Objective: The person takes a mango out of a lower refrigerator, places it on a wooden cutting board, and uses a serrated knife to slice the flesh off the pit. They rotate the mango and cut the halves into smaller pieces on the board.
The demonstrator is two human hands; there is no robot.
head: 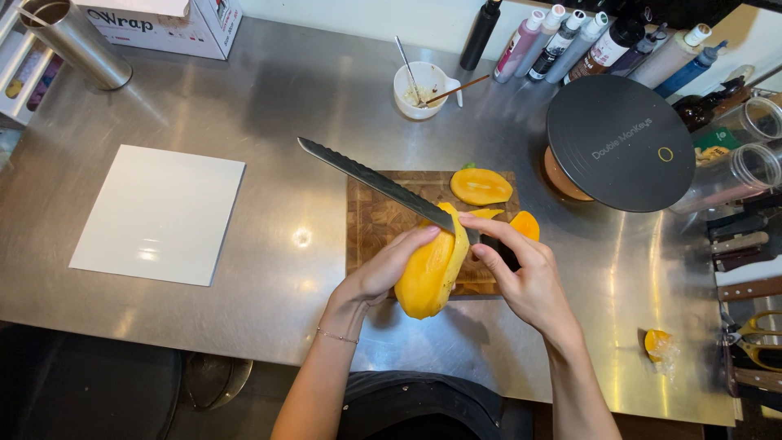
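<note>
Head view: hands slice a mango [428, 277] over a wooden cutting board [376, 220].
Left hand [391, 265] grips the fruit; right hand [521, 273] clamps the knife [375, 181].

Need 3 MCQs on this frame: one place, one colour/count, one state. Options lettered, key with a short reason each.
1. Where does the white square board lie?
A. On the steel counter, to the left of the wooden cutting board
B. On top of the cutting board
C. Under the black round turntable

2. What colour is the fruit in the left hand?
A. Green
B. Yellow-orange
C. Red

3. What is the state of the knife?
A. Lying flat on the counter, untouched
C. Standing in the white cup
B. Held in the right hand, blade against the fruit

Key: 1 A, it rests on bare steel left of the wood. 2 B, flesh and skin show yellow-orange. 3 B, the right hand's grip is at the handle and the blade meets the fruit.
</note>
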